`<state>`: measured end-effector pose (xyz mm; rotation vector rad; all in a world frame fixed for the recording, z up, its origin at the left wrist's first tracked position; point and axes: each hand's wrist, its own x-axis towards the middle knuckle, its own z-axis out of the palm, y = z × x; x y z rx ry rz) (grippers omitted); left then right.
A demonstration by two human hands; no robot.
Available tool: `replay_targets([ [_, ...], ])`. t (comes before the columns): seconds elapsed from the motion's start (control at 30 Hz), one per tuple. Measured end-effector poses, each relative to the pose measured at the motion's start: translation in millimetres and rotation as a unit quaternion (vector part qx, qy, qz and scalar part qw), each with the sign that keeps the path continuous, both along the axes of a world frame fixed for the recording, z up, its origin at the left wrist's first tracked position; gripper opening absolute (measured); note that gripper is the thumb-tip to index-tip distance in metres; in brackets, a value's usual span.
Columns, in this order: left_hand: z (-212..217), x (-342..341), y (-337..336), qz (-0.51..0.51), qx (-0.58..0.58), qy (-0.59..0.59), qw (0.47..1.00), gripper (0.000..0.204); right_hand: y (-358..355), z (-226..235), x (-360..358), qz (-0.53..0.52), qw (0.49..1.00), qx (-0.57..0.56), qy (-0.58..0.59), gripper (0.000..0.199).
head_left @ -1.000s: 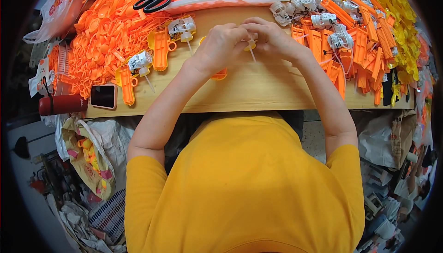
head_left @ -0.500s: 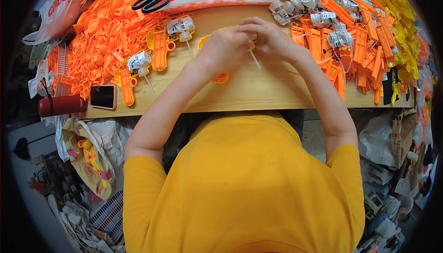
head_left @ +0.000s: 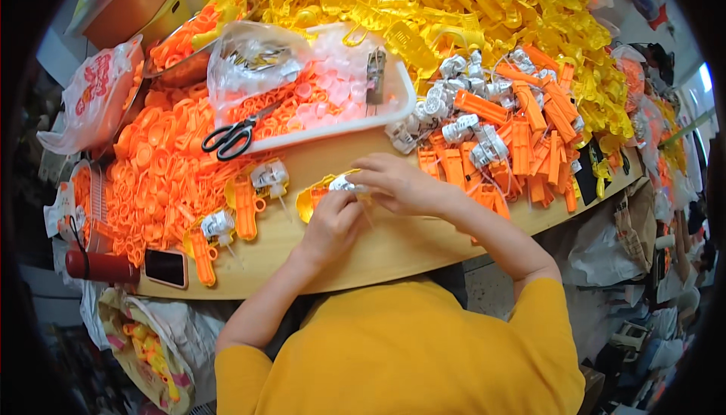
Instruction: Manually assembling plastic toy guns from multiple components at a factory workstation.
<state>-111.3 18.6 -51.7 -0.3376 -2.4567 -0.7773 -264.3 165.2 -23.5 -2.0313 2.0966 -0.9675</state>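
Note:
My left hand (head_left: 335, 222) and my right hand (head_left: 398, 183) meet over the wooden table (head_left: 393, 245), both closed around a small toy piece (head_left: 340, 186) made of a yellow plastic shell with a white part on top. The yellow shell (head_left: 307, 202) sticks out to the left under my left fingers. Two finished orange pieces with white parts (head_left: 253, 192) (head_left: 208, 237) lie to the left of my hands.
Orange rings and caps (head_left: 155, 177) are heaped on the left, with yellow parts (head_left: 454, 14) piled at the back and orange bars with white parts (head_left: 507, 131) on the right. Black scissors (head_left: 234, 136) lie against a white tray (head_left: 340, 124). A phone (head_left: 165, 267) sits near the front edge.
The view has tilted and shifted, so the table now appears lower and turned. My hands stay together on the small piece, and the yellow shell shows more to the left.

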Motion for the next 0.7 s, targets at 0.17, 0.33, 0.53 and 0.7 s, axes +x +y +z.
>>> replay_targets([
  [0.17,0,-3,-3,0.005,0.009,-0.011,1.0,0.025,-11,56,-85,-0.238,0.962,-0.129,-0.038,0.024],
  [0.33,0,-14,8,-0.016,0.021,-0.009,1.0,0.026,-13,26,-238,-0.409,0.898,-0.121,0.108,0.028],
  [0.53,-1,-15,11,-0.026,0.022,-0.014,0.999,0.027,-36,28,-260,-0.44,0.895,-0.046,0.056,0.025],
  [0.7,5,-12,11,-0.04,0.03,-0.035,0.998,0.027,-18,55,-243,-0.446,0.856,-0.257,0.05,0.016],
])
